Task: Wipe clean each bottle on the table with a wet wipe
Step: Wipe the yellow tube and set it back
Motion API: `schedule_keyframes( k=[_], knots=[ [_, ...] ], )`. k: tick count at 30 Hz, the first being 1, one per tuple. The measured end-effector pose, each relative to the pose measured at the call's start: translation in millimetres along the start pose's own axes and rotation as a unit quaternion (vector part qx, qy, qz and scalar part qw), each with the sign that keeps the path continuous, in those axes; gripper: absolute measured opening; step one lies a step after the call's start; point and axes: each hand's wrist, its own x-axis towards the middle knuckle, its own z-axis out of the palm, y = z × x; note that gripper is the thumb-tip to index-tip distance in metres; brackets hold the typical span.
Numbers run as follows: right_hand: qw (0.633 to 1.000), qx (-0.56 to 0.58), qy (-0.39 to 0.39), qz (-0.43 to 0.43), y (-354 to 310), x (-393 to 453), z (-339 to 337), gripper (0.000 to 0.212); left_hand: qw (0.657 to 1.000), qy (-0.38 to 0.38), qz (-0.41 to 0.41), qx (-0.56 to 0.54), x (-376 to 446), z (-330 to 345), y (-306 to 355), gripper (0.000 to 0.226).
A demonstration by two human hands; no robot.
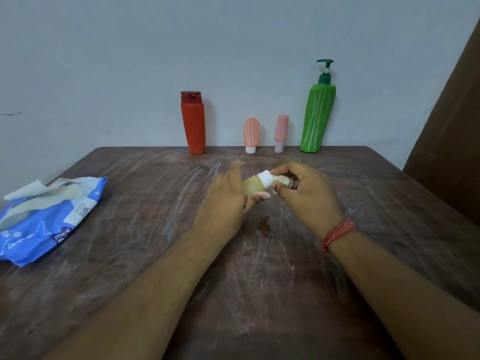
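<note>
— Head view first: what were your hands doing?

— My left hand (pixel 228 201) held a small yellow bottle (pixel 255 187) above the middle of the counter (pixel 145 255). The bottle lay tilted in that hand, its white cap (pixel 266 178) pointing right and a little away from me. The thumb curled under the body, while the fingers reached along its far side, fairly straight.

— And the right one?

— My right hand (pixel 307 193) was closed round a crumpled wipe (pixel 283 180), which I pressed against the end of the cap. So both hands met at the bottle, one on each end. A red thread band (pixel 337 233) sat on my right wrist.

— Where were the other bottles?

— Four stood upright in a row along the far edge, against the wall. From left to right: a red bottle (pixel 193 123), a pink tube (pixel 251 135) standing on its white cap, a second pink tube (pixel 281 132) on a pale cap, and a tall green pump bottle (pixel 317 118). The two tubes were near each other; the red and the green ones stood well apart from them.

— Anything else on the counter?

— A blue wipe pack (pixel 49 222) lay at the left edge, its flap open and a sheet sticking out. The brown top was streaked all over with whitish smears, and a small dark stain (pixel 265 223) showed just below my hands.
</note>
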Motion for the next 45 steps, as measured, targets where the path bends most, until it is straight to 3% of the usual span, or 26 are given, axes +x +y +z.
schedule_keyframes(
  k=[2,6,14,17,21,23,25,28,31,36,40,45],
  knots=[
    [0.998,-0.021,0.006,-0.055,-2.5,0.0,-1.7,0.016,1.0,-0.01,0.012,0.0,0.2,3.3,1.9,0.097],
    [0.978,-0.088,-0.106,-0.16,3.5,4.6,-6.0,0.018,0.997,-0.026,0.071,0.034,0.0,3.1,-1.3,0.1],
    [0.969,-0.009,-0.245,0.02,17.4,8.8,-14.7,0.023,0.987,-0.027,0.139,0.074,-4.1,1.6,0.2,0.095],
    [0.967,0.088,-0.22,0.097,15.3,7.1,-14.9,0.026,0.992,-0.032,0.105,0.066,-2.6,0.7,0.4,0.098],
    [0.926,0.278,-0.149,0.209,12.2,-0.9,-4.1,0.031,0.994,0.006,0.085,0.062,-0.1,2.5,-1.7,0.101],
    [0.965,0.185,-0.082,0.165,8.5,-0.8,5.2,0.023,0.994,0.031,0.075,0.068,0.4,3.1,-2.7,0.1],
    [0.999,-0.011,-0.031,0.024,2.3,-2.8,10.9,0.029,0.993,0.044,0.076,0.081,0.0,3.0,-2.7,0.096],
    [0.968,-0.153,-0.098,-0.176,0.1,-4.4,12.2,0.043,0.992,0.043,0.084,0.079,-0.5,1.6,-6.0,0.098],
    [0.949,-0.168,-0.122,-0.237,5.1,1.2,4.7,0.045,0.996,0.052,0.068,0.038,0.0,-0.7,-7.3,0.098],
    [0.938,-0.182,-0.025,-0.294,0.1,2.6,-7.4,0.032,0.996,0.076,0.003,-0.049,-1.3,0.3,-1.4,0.089],
    [0.978,-0.084,0.071,-0.178,-9.2,-2.6,-6.8,0.028,0.994,0.092,-0.019,-0.063,-0.7,-2.7,-6.5,0.09],
    [0.98,-0.09,0.04,-0.174,-4.5,-4.1,4.7,0.02,0.995,0.086,0.004,-0.042,0.7,4.2,-4.4,0.092]
  ],
)
